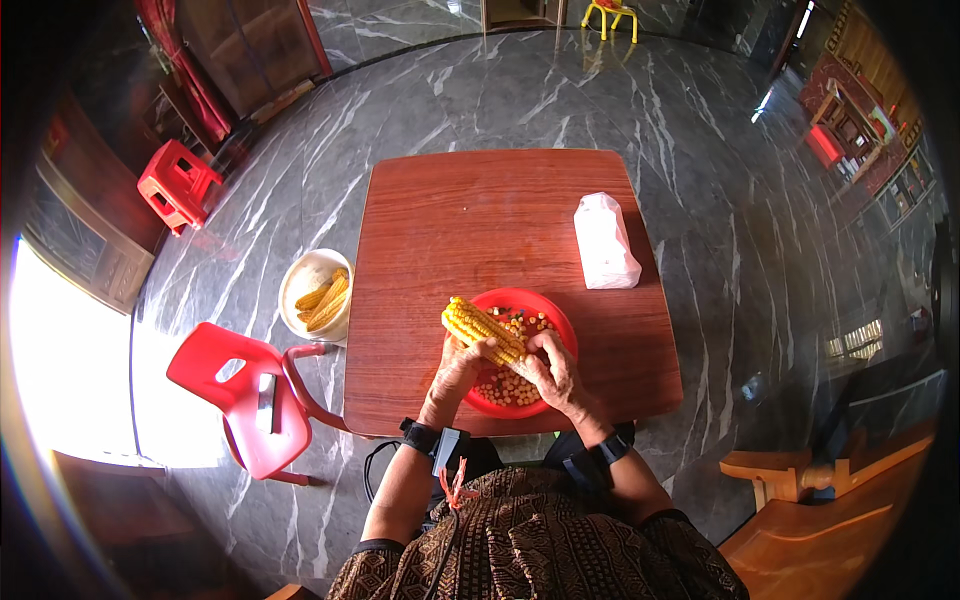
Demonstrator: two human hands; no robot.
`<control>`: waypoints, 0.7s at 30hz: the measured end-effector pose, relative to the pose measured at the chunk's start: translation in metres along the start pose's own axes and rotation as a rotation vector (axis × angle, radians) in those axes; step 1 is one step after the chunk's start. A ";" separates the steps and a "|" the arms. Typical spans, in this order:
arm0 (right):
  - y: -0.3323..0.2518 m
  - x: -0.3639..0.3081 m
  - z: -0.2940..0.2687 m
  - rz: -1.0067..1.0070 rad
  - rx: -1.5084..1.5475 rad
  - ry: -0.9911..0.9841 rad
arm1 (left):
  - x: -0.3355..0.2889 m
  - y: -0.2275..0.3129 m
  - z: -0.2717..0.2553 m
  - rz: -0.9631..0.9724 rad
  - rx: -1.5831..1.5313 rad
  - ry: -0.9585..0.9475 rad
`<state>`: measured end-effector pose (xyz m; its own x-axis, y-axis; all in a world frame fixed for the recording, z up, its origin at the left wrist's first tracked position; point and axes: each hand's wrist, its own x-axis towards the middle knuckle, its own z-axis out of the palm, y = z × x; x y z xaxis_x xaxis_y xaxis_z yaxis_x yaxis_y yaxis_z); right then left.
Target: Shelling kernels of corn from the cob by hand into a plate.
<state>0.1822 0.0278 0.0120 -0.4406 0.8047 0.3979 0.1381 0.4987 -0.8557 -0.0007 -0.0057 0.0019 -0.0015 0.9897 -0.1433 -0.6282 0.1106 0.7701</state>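
Note:
A yellow ear of corn (480, 328) is held at a slant above a red basin (562, 318) on the table. My left hand (462, 365) is closed around its underside, thumb along the near side. At the ear's right end, my right hand (550, 370) grips with bent fingers and the thumb pressed against the kernels. Loose corn kernels (507, 388) are scattered over the basin's bottom, partly hidden by my hands and the ear.
The brown wooden table (450, 220) carries a white plastic-wrapped pack (605, 245). Left of it stands a white bucket (290, 300) with several corn ears (325, 303). A red chair (270, 440) holds a dark flat object. Farther off are a red stool (178, 185) and a yellow stool (610, 12).

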 end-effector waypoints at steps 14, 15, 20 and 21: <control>0.007 0.000 0.003 0.033 -0.051 0.064 | -0.003 0.006 0.009 0.023 -0.022 0.006; 0.009 -0.001 0.003 0.045 -0.036 0.068 | -0.002 0.005 0.009 0.021 -0.023 0.006; 0.003 0.002 0.004 0.071 -0.026 0.058 | -0.002 0.005 0.004 -0.028 -0.056 0.019; 0.001 0.003 0.004 0.085 -0.031 0.052 | -0.003 0.005 0.003 -0.028 -0.056 0.020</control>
<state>0.1774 0.0293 0.0107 -0.3796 0.8597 0.3417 0.2009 0.4372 -0.8767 -0.0012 -0.0074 0.0079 0.0011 0.9842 -0.1770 -0.6706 0.1320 0.7299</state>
